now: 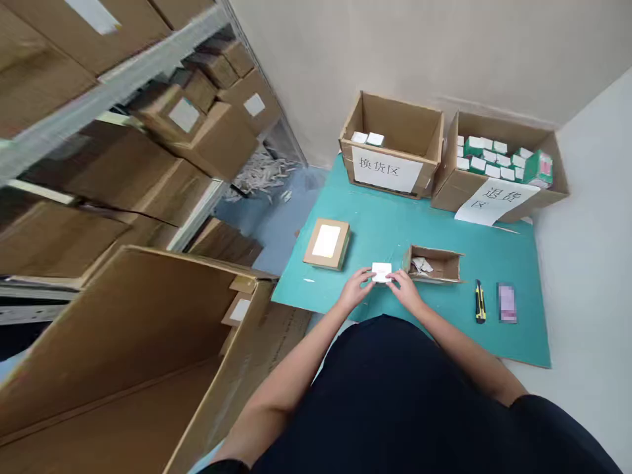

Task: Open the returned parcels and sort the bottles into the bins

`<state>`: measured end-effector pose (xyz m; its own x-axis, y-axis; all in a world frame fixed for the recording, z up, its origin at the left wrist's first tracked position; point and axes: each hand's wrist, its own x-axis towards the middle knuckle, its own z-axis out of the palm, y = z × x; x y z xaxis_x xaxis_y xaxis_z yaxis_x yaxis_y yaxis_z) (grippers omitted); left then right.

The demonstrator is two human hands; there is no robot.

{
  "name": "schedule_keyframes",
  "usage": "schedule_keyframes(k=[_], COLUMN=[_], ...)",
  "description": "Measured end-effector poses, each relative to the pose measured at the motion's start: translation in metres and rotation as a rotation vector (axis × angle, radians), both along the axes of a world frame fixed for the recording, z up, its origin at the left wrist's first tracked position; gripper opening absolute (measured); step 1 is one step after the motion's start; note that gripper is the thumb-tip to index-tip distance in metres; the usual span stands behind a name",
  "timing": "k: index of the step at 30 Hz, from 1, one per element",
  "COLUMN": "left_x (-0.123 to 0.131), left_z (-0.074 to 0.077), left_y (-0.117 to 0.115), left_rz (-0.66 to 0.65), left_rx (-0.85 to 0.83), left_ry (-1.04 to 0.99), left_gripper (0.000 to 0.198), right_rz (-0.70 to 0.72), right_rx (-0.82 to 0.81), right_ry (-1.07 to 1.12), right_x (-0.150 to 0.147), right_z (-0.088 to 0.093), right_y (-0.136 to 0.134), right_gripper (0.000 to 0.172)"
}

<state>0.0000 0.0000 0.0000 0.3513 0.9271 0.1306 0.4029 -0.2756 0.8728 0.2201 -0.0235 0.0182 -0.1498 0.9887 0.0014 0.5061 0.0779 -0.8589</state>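
Between my two hands is a small white box (382, 272), near the front edge of the green tabletop. The fingers of my left hand (356, 288) grip its left side, and those of my right hand (405, 289) grip its right side. Just right of it stands a small open cardboard box (448, 266) with crumpled paper (421, 264) inside. To the left lies a closed brown carton (316, 260) with a blank-looking white label on top.
Two open cartons with paper signs, a left one (348, 155) and a right one (444, 194), hold white-topped boxes at the back. A yellow-black utility knife (480, 303) and a blurred pinkish item (507, 303) lie right. A big open carton (123, 316) and loaded shelves (113, 79) stand left.
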Motion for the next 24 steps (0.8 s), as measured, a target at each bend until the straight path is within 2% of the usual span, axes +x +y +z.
schedule_keyframes(k=[6, 12, 19, 24], left_x=[0.004, 0.005, 0.004, 0.006], left_z=[-0.004, -0.004, -0.005, -0.011], left_y=[-0.005, -0.008, -0.013, -0.023], left_rz=[0.049, 0.057, 0.037, 0.075], left_rx=[0.122, 0.202, 0.175, 0.114], left_ry=[0.09, 0.194, 0.179, 0.104], left_gripper=[0.021, 0.024, 0.024, 0.022], right_rz=[-0.066, -0.088, -0.101, -0.231], right_rx=[0.008, 0.037, 0.013, -0.143], right_ry=[0.016, 0.008, 0.069, 0.226], right_x=[-0.004, -0.006, -0.008, -0.015], right_z=[-0.003, -0.003, -0.007, -0.021], right_y=[-0.002, -0.002, -0.008, -0.011], right_gripper=[0.017, 0.018, 0.017, 0.019])
